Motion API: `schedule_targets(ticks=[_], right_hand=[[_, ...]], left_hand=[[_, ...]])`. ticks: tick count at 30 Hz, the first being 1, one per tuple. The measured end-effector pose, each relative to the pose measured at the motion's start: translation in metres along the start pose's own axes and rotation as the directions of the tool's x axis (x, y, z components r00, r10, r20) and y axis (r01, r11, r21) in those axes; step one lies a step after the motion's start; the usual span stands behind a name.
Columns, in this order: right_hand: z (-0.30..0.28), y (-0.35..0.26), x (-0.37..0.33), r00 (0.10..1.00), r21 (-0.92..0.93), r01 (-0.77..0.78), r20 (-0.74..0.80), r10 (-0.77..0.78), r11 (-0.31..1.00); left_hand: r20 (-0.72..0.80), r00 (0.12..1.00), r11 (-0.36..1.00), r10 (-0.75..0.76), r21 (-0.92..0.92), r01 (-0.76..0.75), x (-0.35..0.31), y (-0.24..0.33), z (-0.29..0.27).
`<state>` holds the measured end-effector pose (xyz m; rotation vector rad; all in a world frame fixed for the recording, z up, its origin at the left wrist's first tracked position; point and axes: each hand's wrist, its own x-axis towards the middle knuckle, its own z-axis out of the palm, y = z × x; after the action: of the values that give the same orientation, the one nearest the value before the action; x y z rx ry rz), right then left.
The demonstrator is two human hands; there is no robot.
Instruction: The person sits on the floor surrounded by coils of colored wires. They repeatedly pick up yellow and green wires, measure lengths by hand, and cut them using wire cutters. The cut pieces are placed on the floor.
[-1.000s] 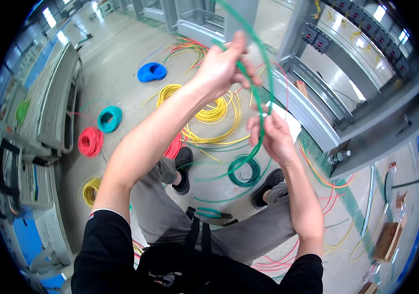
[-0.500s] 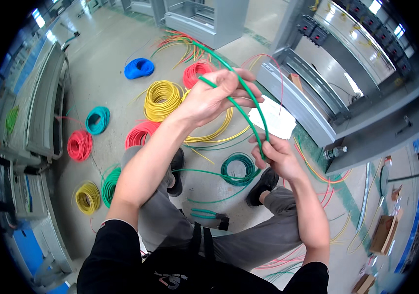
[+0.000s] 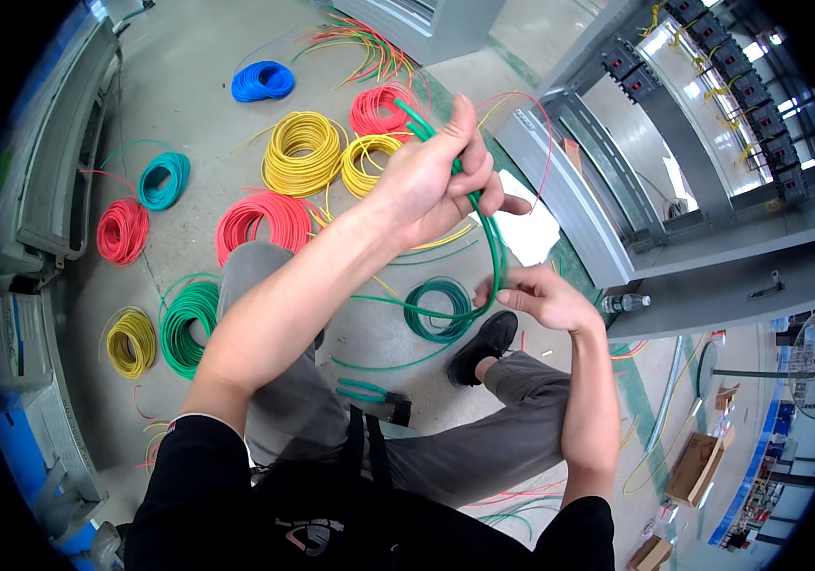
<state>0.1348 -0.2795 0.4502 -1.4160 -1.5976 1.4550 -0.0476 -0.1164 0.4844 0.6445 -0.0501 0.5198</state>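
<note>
A doubled length of green cable (image 3: 499, 249) hangs between my hands. My left hand (image 3: 441, 181) is curled round both strands, thumb up, and their two ends stick out close together above it. Lower down and to the right, my right hand (image 3: 546, 297) has thumb and fingers loosely closed at the bend of the cable; its fingertips are slightly blurred. From there the cable runs left across a dark green coil (image 3: 417, 306) on the floor. Green-handled cutters (image 3: 363, 390) lie between my legs, below that coil.
Yellow (image 3: 279, 157), red (image 3: 246, 224), blue (image 3: 263, 82), teal (image 3: 162, 181) and green coils (image 3: 179, 328) lie to the left. White paper (image 3: 529, 233) lies beyond my right hand. A grey metal cabinet (image 3: 560, 190) and a plastic bottle (image 3: 625, 304) are at right, cardboard boxes (image 3: 698, 468) lower right.
The two cable strands, spread wide in a loop before, are now gathered together in my left hand with their ends nearly level. My right hand has loosened slightly. The view has shifted.
</note>
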Motion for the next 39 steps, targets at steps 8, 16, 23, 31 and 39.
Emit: schedule_targets(ticks=[8,16,23,31,39], right_hand=[[0.049,-0.023,0.023,0.934,0.675,0.270,-0.358,-0.015,0.687],[0.060,-0.020,0.021,0.849,0.529,0.314,-0.528,0.016,0.789],[0.052,-0.017,0.011,0.906,0.430,0.261,-0.418,-0.066,0.864],[0.050,-0.013,0.011,0.949,0.574,0.192,-0.316,-0.001,0.796],[0.064,-0.013,0.016,0.927,0.518,0.224,-0.374,-0.017,0.825]], left_hand=[[-0.199,0.975,0.954,-0.095,0.262,0.147,-0.005,-0.019,0.011],[-0.239,0.963,0.905,0.126,0.426,-0.013,-0.019,-0.018,0.012],[-0.206,0.969,0.914,0.137,0.404,-0.043,-0.022,-0.010,0.009],[-0.181,0.976,0.892,0.124,0.451,-0.030,-0.024,-0.005,0.005],[-0.160,0.983,0.904,0.090,0.427,-0.013,-0.019,-0.002,-0.005]])
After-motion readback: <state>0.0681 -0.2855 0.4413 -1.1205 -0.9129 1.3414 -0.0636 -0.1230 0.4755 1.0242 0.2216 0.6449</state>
